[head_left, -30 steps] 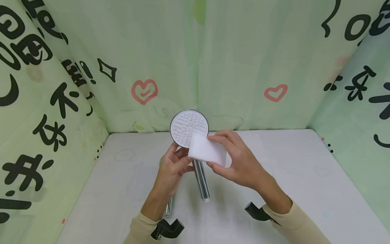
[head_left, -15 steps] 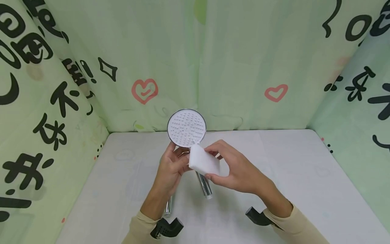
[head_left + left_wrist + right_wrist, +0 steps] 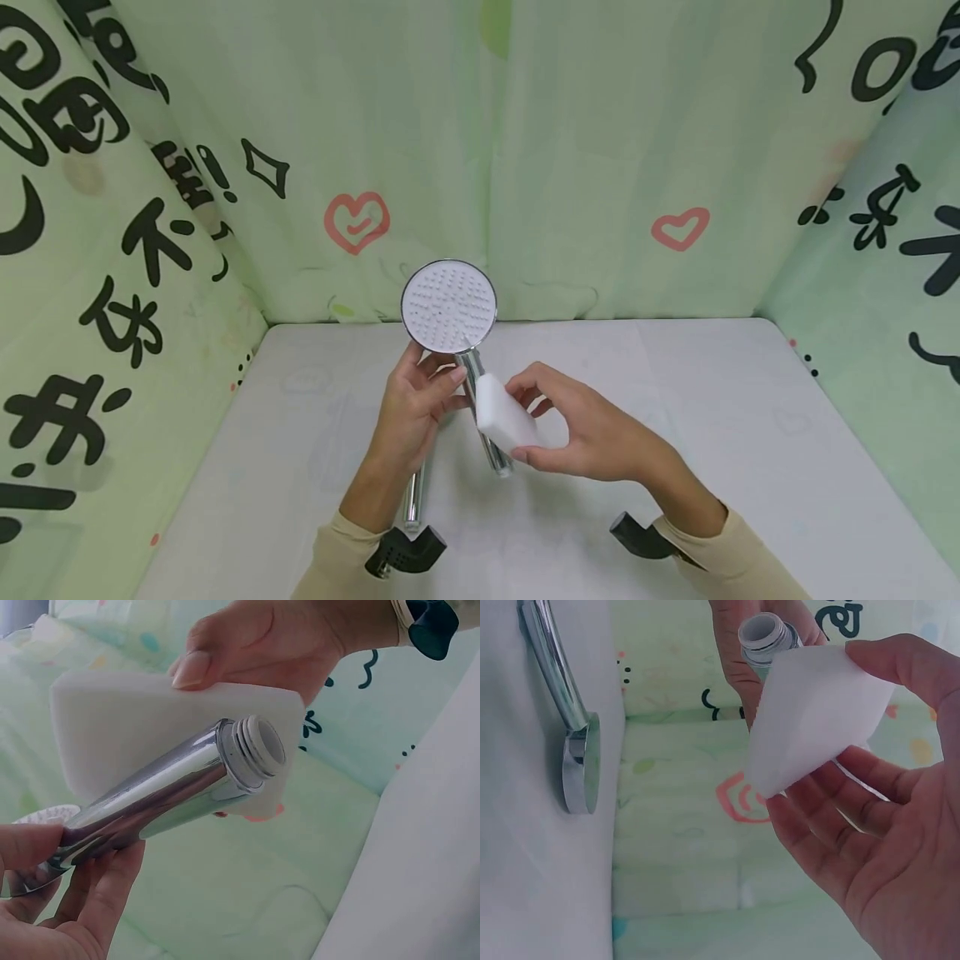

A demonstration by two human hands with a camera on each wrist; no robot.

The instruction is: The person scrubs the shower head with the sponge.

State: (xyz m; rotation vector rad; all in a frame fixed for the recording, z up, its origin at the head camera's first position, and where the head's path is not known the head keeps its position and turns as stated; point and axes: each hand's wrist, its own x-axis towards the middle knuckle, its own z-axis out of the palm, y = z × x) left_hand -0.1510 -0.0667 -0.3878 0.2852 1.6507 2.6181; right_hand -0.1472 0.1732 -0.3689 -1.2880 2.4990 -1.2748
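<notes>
A chrome shower head (image 3: pixel 448 306) with a white nozzle face is raised over the table, its face toward the head camera. My left hand (image 3: pixel 411 408) grips it near the neck, thumb in front and fingers behind. In the left wrist view the handle (image 3: pixel 165 784) ends in a white threaded tip. My right hand (image 3: pixel 581 425) pinches a white sponge block (image 3: pixel 504 414) between thumb and fingers. The sponge lies against or very near the handle's side; contact is hard to tell. In the right wrist view the sponge (image 3: pixel 817 712) hides most of the handle.
A second chrome shower head (image 3: pixel 577 757) lies on the white table (image 3: pixel 675 400); in the head view only its handle (image 3: pixel 414 497) shows beside my left forearm. Green printed curtains (image 3: pixel 570 167) stand behind and at both sides. Each wrist wears a black camera mount (image 3: pixel 408 550).
The sponge has moved down from the nozzle face along the handle and turned more edge-on. The shower head has shifted slightly left and up with my left hand.
</notes>
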